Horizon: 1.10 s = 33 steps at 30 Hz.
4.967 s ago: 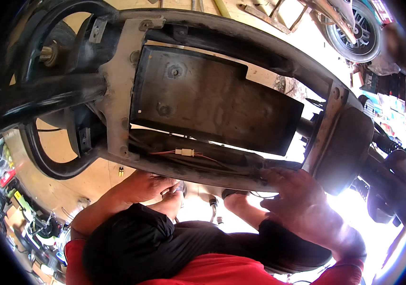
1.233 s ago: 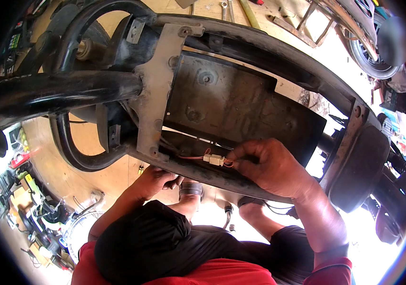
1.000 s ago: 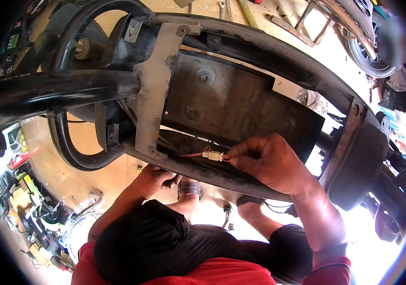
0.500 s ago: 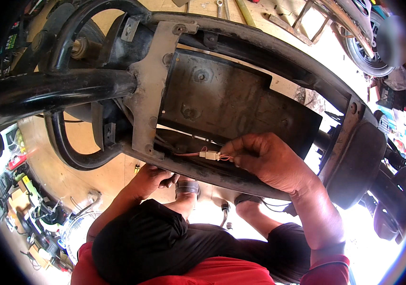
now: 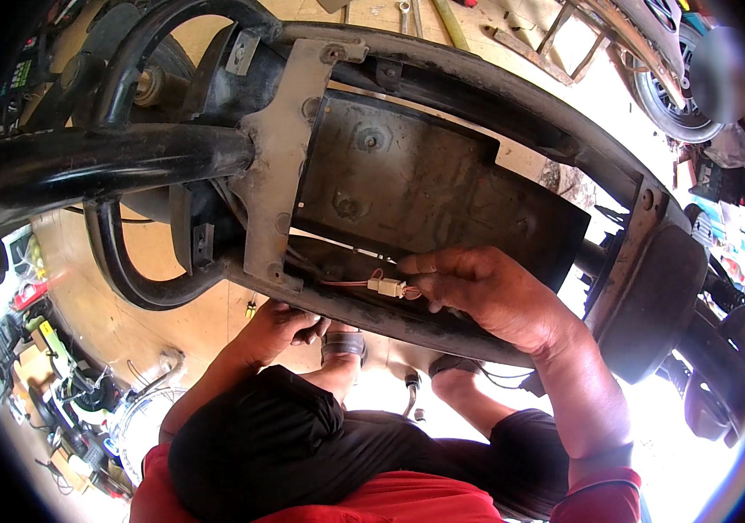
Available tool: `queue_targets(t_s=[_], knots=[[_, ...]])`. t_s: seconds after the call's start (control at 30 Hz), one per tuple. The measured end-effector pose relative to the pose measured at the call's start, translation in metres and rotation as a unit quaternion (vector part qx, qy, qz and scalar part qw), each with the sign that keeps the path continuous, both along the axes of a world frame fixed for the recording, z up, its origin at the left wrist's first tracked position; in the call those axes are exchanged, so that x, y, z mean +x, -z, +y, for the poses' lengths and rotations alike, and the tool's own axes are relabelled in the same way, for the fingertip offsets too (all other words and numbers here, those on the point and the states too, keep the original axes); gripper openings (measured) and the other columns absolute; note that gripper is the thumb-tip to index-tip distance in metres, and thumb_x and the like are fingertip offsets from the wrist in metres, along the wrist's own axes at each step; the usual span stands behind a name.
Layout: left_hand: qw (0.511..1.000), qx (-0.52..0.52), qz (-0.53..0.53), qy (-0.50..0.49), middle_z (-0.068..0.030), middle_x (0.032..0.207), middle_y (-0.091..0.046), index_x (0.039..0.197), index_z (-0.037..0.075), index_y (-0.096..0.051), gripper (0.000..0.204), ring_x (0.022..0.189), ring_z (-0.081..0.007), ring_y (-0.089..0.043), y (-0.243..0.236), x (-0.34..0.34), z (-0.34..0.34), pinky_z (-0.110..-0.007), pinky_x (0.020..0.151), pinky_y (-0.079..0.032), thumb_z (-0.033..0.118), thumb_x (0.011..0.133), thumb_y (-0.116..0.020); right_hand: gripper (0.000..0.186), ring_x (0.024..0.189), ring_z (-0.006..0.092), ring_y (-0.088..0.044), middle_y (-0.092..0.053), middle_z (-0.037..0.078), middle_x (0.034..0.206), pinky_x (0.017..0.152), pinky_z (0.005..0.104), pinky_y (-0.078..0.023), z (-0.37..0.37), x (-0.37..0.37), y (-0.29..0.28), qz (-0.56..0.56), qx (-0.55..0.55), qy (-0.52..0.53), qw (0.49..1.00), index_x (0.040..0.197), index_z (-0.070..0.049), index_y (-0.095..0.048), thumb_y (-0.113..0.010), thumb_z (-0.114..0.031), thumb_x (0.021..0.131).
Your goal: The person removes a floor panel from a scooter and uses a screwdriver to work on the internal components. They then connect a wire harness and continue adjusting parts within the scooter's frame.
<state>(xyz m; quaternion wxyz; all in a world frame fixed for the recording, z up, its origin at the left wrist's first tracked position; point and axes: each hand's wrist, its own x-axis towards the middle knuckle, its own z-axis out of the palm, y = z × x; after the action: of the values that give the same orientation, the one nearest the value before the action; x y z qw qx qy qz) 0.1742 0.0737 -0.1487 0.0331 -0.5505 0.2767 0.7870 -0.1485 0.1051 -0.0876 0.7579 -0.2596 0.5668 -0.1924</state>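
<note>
Best to ease the white plug (image 5: 386, 286) by its body, not the wires (image 5: 412, 294) beside the right hand (image 5: 499, 295), whose pinch I cannot tell.

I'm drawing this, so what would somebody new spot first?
Probably the big dark frame stretched across the middle. Near its lower side, the right hand is close beside a small whitish connector. A spoked wheel shows at the upper right.

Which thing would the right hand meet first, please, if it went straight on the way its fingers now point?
The right hand would probably meet the cream wire connector first, just past the reddish wires beside it; depth is unclear here.
</note>
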Motion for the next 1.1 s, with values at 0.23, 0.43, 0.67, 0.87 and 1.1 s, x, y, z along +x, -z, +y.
queue_targets(t_s=[0.23, 0.43, 0.67, 0.87, 1.1], knots=[[1.000, -0.003, -0.020, 0.007, -0.0033, 0.082, -0.064, 0.104, 0.004, -0.064, 0.016, 0.067, -0.0100, -0.055, 0.000, -0.001, 0.001, -0.023, 0.055, -0.038, 0.013, 0.091, -0.063, 0.036, 0.088, 0.0145, -0.064, -0.072, 0.010, 0.098, 0.082, 0.0265, -0.050, 0.004, 0.001, 0.006, -0.061, 0.032, 0.082, 0.994, 0.129, 0.001, -0.065, -0.059, -0.015, 0.097], [1.000, 0.010, -0.025, -0.001, -0.0047, 0.086, -0.065, 0.104, 0.005, -0.062, 0.012, 0.070, -0.0102, -0.056, 0.000, -0.002, 0.002, -0.023, 0.058, -0.042, 0.008, 0.092, -0.058, 0.034, 0.097, 0.0156, -0.066, -0.072, 0.014, 0.115, 0.088, 0.0260, -0.053, 0.000, -0.002, 0.006, -0.103, 0.061, 0.136, 0.983, 0.128, 0.007, -0.062, -0.059, -0.005, 0.097], [1.000, -0.001, 0.007, 0.008, -0.0053, 0.085, -0.066, 0.101, 0.004, -0.062, 0.011, 0.067, -0.0106, -0.056, -0.002, -0.002, -0.002, -0.023, 0.058, -0.042, 0.004, 0.091, -0.056, 0.032, 0.089, 0.0188, -0.068, -0.074, 0.014, 0.099, 0.084, 0.0296, -0.052, 0.001, -0.006, 0.005, 0.008, -0.042, 0.050, 0.998, 0.121, 0.006, -0.067, -0.059, -0.009, 0.094], [0.999, -0.001, -0.037, 0.004, -0.0059, 0.085, -0.066, 0.102, 0.002, -0.063, 0.012, 0.068, -0.0109, -0.058, -0.003, 0.000, 0.001, -0.023, 0.058, -0.043, 0.007, 0.092, -0.058, 0.030, 0.088, 0.0293, -0.072, -0.073, 0.021, 0.095, 0.083, 0.0358, -0.054, 0.003, -0.012, -0.005, 0.080, -0.084, -0.047, 0.992, 0.115, 0.002, -0.071, -0.060, -0.010, 0.089], [0.997, -0.023, -0.068, 0.024, -0.0053, 0.079, -0.065, 0.099, 0.002, -0.064, 0.013, 0.064, -0.0104, -0.057, -0.008, -0.003, -0.005, -0.023, 0.056, -0.041, 0.012, 0.094, -0.058, 0.023, 0.086, 0.0374, -0.069, -0.071, 0.020, 0.089, 0.080, 0.0427, -0.054, -0.010, -0.023, -0.028, 0.155, -0.150, -0.203, 0.955, 0.099, -0.003, -0.076, -0.059, -0.012, 0.086]])
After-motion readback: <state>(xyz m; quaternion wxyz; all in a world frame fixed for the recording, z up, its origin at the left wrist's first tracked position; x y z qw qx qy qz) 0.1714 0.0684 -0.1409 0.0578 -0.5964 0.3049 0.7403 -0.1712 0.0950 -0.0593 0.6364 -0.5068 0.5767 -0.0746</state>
